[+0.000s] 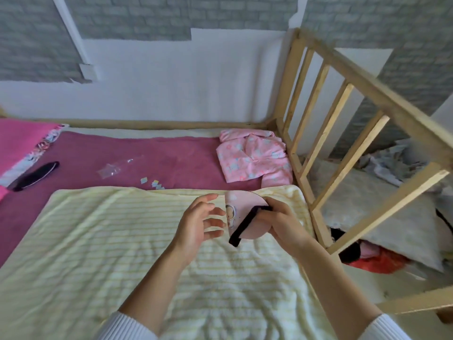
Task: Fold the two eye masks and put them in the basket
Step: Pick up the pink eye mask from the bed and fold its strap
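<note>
While the left hand (pixel 198 220) hovers spread, the right hand's (pixel 282 222) grip pinches the pink eye mask (pixel 245 212) (folded) leftward.

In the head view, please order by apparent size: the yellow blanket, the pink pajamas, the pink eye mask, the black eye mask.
1. yellow blanket
2. pink pajamas
3. pink eye mask and black eye mask: similar, unranked; the pink one is folded and nearer.

Home bedroom: wooden bed frame (pixel 343 99), blanket (pixel 122 241).

left hand (pixel 199 220) spread, right hand (pixel 282 223) gripping
</note>
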Demonstrator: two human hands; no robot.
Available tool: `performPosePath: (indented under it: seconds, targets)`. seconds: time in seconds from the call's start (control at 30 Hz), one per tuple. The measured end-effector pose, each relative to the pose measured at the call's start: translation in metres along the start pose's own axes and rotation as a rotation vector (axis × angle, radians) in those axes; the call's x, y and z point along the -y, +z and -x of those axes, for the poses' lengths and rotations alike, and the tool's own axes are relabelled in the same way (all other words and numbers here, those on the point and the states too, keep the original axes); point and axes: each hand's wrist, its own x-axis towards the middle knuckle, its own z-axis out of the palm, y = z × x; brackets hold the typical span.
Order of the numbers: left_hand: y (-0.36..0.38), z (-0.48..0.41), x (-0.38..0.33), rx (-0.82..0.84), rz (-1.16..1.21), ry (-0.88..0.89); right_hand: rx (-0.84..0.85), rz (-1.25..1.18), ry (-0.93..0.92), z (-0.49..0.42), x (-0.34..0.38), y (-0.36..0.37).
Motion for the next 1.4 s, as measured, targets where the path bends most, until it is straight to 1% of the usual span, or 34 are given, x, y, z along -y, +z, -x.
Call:
performPosePath:
  seconds: [0.03,0.1,0.13,0.17,0.2,0.27,0.33,0.37,0.5,0.53,0.6,0.63,0.67,0.73,0.77,0.8,0.83,0.87,0.9,0.97,1.0,1.03,1.07,1.1,1.13,1.17,1.2,1.23,1.3,1.33,1.4]
  targets:
    - [-0.004,0.003,-0.004,-0.012,-0.029,0.002,0.02,-0.01,-0.001,-0.001,0.002,0.001]
    - [-0.009,0.007,-0.01,0.004,-0.322,0.063,0.087,-0.022,-0.008,-0.002,0.006,0.006]
    - [-0.008,0.009,-0.011,0.036,-0.41,0.09,0.115,-0.02,-0.029,-0.002,0.006,0.01]
    - [-0.006,0.011,-0.014,0.051,-0.437,0.109,0.123,-0.008,-0.063,-0.002,0.006,0.014]
    - [-0.005,0.012,-0.016,0.037,-0.421,0.12,0.107,0.013,-0.106,-0.001,0.007,0.018]
    - [-0.008,0.012,-0.019,-0.037,-0.368,0.126,0.018,0.034,-0.188,0.001,0.012,0.025]
    - [-0.016,0.01,-0.021,-0.114,-0.323,0.114,-0.053,0.015,-0.239,0.004,0.02,0.027]
    - [-0.021,0.009,-0.021,-0.138,-0.289,0.1,-0.058,-0.01,-0.253,0.006,0.025,0.026]
    - [-0.03,0.008,-0.023,-0.157,-0.148,0.029,0.068,-0.288,-0.241,0.016,0.049,0.017]
    - [-0.03,0.008,-0.023,-0.149,-0.07,0.009,0.069,-0.351,-0.232,0.018,0.055,0.015]
    - [-0.029,0.006,-0.024,-0.117,0.053,-0.017,0.003,-0.419,-0.232,0.019,0.064,0.013]
    - [-0.028,0.005,-0.024,-0.098,0.079,-0.017,-0.057,-0.381,-0.242,0.02,0.067,0.013]
    - [-0.026,0.004,-0.025,-0.089,0.094,-0.011,-0.128,-0.288,-0.267,0.021,0.07,0.014]
    - [-0.022,0.001,-0.026,-0.118,0.102,0.015,-0.225,-0.024,-0.356,0.025,0.072,0.016]
    - [-0.021,-0.001,-0.026,-0.151,0.08,0.043,-0.235,0.103,-0.386,0.027,0.074,0.017]
    - [-0.02,-0.001,-0.027,-0.182,0.041,0.077,-0.209,0.21,-0.389,0.03,0.075,0.018]
    - [-0.019,-0.001,-0.027,-0.205,-0.005,0.116,-0.166,0.256,-0.37,0.032,0.077,0.018]
    - [-0.018,-0.002,-0.027,-0.216,-0.044,0.156,-0.121,0.209,-0.337,0.034,0.08,0.019]
    - [-0.016,-0.002,-0.026,-0.209,-0.075,0.193,-0.075,0.04,-0.279,0.036,0.085,0.021]
    - [-0.012,0.0,-0.025,-0.156,-0.11,0.253,0.039,-0.438,-0.181,0.038,0.093,0.025]
    - [-0.01,0.002,-0.024,-0.122,-0.12,0.276,0.047,-0.6,-0.18,0.034,0.094,0.025]
    - [-0.009,0.003,-0.024,-0.092,-0.129,0.297,0.003,-0.645,-0.201,0.029,0.095,0.026]
    - [-0.008,0.004,-0.024,-0.065,-0.137,0.32,-0.098,-0.594,-0.259,0.025,0.091,0.026]
    - [-0.008,0.004,-0.024,-0.042,-0.139,0.344,-0.257,-0.433,-0.338,0.023,0.087,0.029]
    - [-0.007,0.004,-0.024,-0.018,-0.134,0.366,-0.433,-0.155,-0.429,0.022,0.083,0.032]
    - [-0.006,0.004,-0.025,0.006,-0.127,0.383,-0.57,0.125,-0.498,0.021,0.078,0.034]
    - [-0.005,0.004,-0.026,0.031,-0.121,0.395,-0.637,0.309,-0.543,0.02,0.073,0.035]
    - [-0.004,0.004,-0.027,0.05,-0.118,0.403,-0.628,0.363,-0.564,0.02,0.07,0.035]
    - [-0.004,0.003,-0.029,0.073,-0.134,0.402,-0.487,0.283,-0.564,0.022,0.069,0.035]
    - [-0.004,0.002,-0.032,0.082,-0.162,0.394,-0.409,0.289,-0.555,0.022,0.071,0.036]
    - [-0.007,0.0,-0.037,0.115,-0.246,0.38,-0.292,0.424,-0.498,0.021,0.073,0.035]
